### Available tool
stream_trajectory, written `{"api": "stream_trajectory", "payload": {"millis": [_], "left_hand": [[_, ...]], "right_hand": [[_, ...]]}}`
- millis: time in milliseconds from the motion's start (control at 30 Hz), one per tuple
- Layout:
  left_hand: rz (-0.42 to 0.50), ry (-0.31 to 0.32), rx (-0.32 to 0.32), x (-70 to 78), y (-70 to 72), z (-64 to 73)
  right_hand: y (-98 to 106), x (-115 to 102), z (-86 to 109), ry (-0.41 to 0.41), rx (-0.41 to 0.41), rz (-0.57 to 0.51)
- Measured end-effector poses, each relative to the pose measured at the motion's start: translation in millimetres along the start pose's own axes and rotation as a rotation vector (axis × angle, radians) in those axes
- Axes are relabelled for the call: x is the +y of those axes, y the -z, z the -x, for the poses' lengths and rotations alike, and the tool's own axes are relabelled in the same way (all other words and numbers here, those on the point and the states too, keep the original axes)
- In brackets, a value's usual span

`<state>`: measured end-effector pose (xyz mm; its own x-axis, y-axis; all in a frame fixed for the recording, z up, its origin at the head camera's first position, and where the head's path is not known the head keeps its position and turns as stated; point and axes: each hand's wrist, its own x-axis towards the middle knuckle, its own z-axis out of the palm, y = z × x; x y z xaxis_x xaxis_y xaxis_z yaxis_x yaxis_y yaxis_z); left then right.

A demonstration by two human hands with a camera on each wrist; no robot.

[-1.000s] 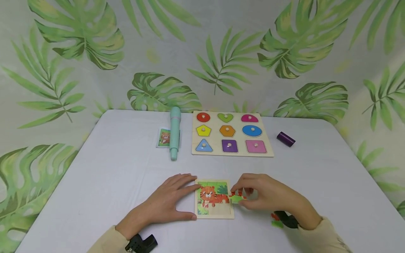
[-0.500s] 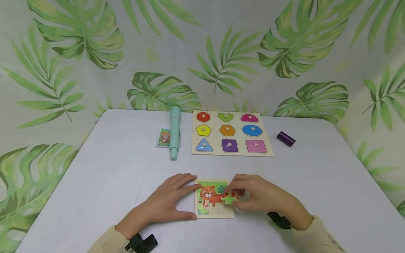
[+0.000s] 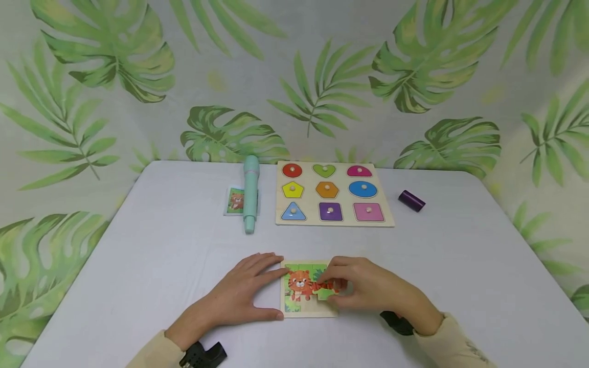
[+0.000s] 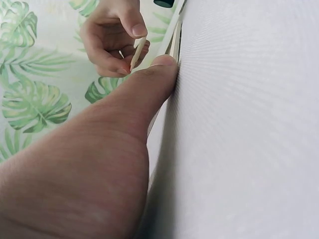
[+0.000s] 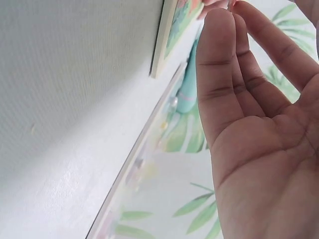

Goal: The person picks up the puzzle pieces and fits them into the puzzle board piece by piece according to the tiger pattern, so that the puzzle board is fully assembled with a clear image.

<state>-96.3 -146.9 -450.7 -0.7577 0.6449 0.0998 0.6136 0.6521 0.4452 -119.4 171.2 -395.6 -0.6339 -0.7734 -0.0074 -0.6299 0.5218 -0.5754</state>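
A square wooden tiger jigsaw puzzle [image 3: 309, 314] lies near the front of the table, its tiger picture partly filled in and bare wood at lower right. My left hand [image 3: 246, 294] rests along its left edge, fingers straight and spread, with the thumb at the lower left corner. Between thumb and fingers my right hand [image 3: 368, 286] pinches a green and orange puzzle piece [image 3: 324, 295] over the right part of the puzzle. In the left wrist view the piece [image 4: 138, 52] is tilted on edge in that pinch, above the board.
Behind the puzzle lies a board of coloured knobbed shapes [image 3: 310, 199]. To its left a mint-green toy microphone [image 3: 250, 194] lies partly across a small tiger card [image 3: 235, 201]. A dark purple cylinder [image 3: 411, 201] lies at the right.
My right hand has moved left with the puzzle piece, from beside the puzzle's right edge to over it. A loose piece by the right wrist has gone out of sight. The left hand stays put.
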Motion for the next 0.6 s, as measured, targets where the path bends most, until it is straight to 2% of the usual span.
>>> {"api": "stream_trajectory", "payload": {"millis": [300, 600], "left_hand": [[-0.004, 0.038, -0.012, -1.3, -0.3, 4.8], [0.008, 0.018, 0.001, 0.2, -0.4, 1.5]], "right_hand": [[-6, -9, -5.7, -0.012, -0.009, 0.000], [-8, -12, -6.9, -0.003, -0.002, 0.014]]}}
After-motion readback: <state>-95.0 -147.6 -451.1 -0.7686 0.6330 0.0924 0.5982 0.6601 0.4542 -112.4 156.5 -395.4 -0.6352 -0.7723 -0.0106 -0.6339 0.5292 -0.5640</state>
